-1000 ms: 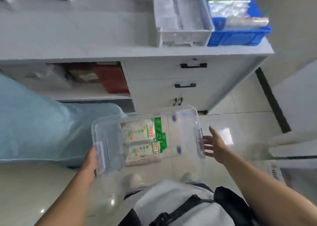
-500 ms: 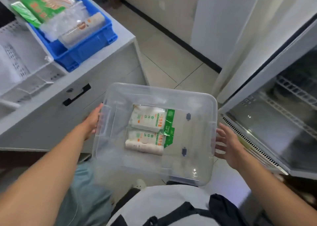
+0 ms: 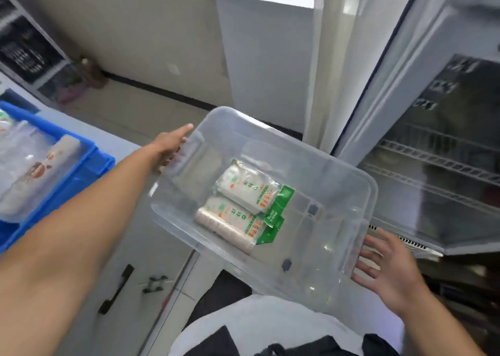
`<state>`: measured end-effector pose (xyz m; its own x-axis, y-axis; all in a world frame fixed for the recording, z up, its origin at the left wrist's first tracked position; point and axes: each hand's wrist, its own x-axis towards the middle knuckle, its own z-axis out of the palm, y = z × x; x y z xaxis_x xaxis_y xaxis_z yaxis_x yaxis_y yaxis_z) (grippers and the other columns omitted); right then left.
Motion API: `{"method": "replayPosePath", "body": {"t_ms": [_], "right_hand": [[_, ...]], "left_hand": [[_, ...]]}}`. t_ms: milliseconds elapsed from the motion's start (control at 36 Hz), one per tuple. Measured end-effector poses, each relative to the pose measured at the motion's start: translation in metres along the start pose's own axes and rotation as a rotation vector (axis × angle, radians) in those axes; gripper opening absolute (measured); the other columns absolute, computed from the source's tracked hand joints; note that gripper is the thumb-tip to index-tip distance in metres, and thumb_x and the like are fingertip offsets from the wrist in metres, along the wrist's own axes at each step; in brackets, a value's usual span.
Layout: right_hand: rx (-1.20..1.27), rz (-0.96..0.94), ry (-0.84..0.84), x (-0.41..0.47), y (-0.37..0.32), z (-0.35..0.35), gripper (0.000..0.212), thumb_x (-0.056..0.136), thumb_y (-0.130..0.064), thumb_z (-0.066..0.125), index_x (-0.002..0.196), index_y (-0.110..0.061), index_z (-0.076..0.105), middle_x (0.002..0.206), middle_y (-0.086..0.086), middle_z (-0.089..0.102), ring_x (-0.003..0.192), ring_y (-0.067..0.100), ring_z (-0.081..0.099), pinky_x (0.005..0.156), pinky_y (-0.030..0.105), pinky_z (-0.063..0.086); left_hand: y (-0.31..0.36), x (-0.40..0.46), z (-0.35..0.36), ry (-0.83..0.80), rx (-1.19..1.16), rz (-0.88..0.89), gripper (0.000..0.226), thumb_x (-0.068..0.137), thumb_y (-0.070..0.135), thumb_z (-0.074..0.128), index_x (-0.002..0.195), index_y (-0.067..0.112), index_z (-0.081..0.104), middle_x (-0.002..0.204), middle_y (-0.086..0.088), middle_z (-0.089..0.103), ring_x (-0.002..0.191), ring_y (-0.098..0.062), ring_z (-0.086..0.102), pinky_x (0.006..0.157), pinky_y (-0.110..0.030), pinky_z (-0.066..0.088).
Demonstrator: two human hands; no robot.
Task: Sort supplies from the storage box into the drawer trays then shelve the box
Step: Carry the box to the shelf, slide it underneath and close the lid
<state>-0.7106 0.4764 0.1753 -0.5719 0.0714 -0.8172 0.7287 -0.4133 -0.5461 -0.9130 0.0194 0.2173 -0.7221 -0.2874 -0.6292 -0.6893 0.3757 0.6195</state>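
Note:
I carry a clear plastic storage box (image 3: 338,182) in front of my body, held by its two short ends. My left hand (image 3: 169,146) grips the far left end, fingers under the rim. My right hand (image 3: 387,267) presses flat against the near right end, fingers spread. Inside the box lie two white packets with green edges (image 3: 249,193) and a pale roll (image 3: 221,228) beside them. The box is tilted and points toward an open cabinet with wire shelves (image 3: 433,160) on the right.
A blue tray (image 3: 89,166) with bagged supplies sits on the white counter at the left. Below it are white drawers with a black handle (image 3: 116,288). A white cabinet door (image 3: 378,85) stands open at the right; a white block (image 3: 265,52) rises behind.
I have turned right with the box, away from the counter and drawers. The open cabinet with wire shelves has come closer and fills the right side.

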Motion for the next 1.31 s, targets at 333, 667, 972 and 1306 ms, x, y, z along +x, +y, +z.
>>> {"method": "replayPosePath", "body": {"t_ms": [333,667,972,1306], "right_hand": [[0.179,-0.117,0.103,-0.004,-0.039,0.112,0.044,0.092,-0.047,0.051,0.118,-0.016,0.067,0.104,0.012,0.065,0.097,0.032,0.062,0.079,0.049,0.052],[0.036,-0.125,0.034,0.086,-0.154,0.231,0.042,0.078,-0.043,0.062,0.106,-0.015,0.074,0.087,0.012,0.071,0.086,0.034,0.064,0.08,0.049,0.054],[-0.296,-0.045,-0.107,0.252,-0.296,0.402,0.02,0.086,-0.033,0.058,0.091,-0.02,0.072,0.092,0.007,0.066,0.083,0.027,0.061,0.074,0.039,0.048],[-0.826,-0.044,-0.312,0.393,-0.389,0.693,0.04,0.077,-0.043,0.063,0.109,-0.02,0.07,0.094,0.003,0.065,0.086,0.023,0.056,0.075,0.037,0.045]], "left_hand": [[0.108,0.107,-0.063,-0.252,0.087,0.128,0.057,0.085,0.072,0.048,0.096,0.02,0.071,0.095,-0.001,0.068,0.081,-0.022,0.064,0.067,-0.032,0.045],[0.154,0.251,-0.123,-0.155,0.014,0.0,0.061,0.088,0.07,0.045,0.1,0.017,0.073,0.092,-0.005,0.07,0.079,-0.025,0.064,0.066,-0.033,0.049],[0.108,0.293,-0.23,0.187,-0.341,-0.283,0.05,0.096,0.062,0.042,0.096,0.018,0.065,0.097,-0.009,0.063,0.089,-0.028,0.059,0.093,-0.044,0.043],[0.045,0.34,-0.321,0.579,-0.661,-0.485,0.046,0.082,0.066,0.058,0.09,0.022,0.07,0.095,-0.003,0.071,0.082,-0.023,0.066,0.065,-0.034,0.048]]}}
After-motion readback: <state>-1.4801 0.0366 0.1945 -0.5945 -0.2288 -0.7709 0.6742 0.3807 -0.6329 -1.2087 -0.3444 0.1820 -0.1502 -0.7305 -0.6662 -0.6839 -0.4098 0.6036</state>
